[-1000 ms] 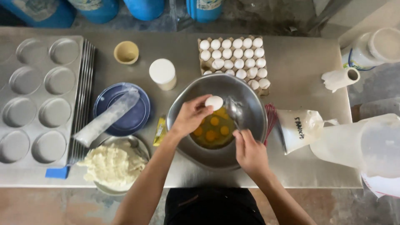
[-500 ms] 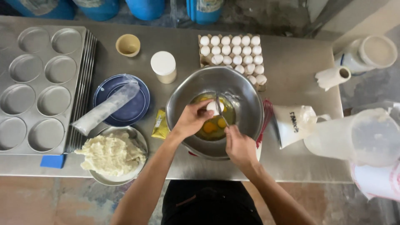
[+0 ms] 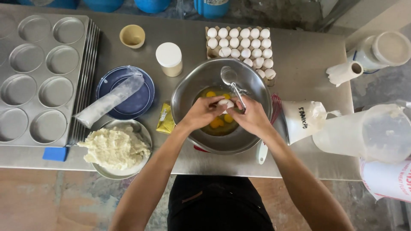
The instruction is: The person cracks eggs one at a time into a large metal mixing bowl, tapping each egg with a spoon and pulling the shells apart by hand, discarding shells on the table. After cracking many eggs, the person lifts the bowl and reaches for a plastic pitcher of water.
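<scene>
Single head cam, straight down, mid-range over steel table [image 3: 299, 55] w/ bowl [image 3: 188, 92] centred

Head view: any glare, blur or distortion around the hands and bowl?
Head view: soft even daylight; mild sheen on the steel bowl rim and table, no blown glare. Left hand and right hand with the egg reasonably sharp. Wide-angle bending at the edges, muffin tray slightly bowed.

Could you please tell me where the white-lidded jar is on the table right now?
In the head view, the white-lidded jar stands left of centre near the table's far edge, between the small yellow cup and the egg tray, just beyond the blue plate.
</scene>
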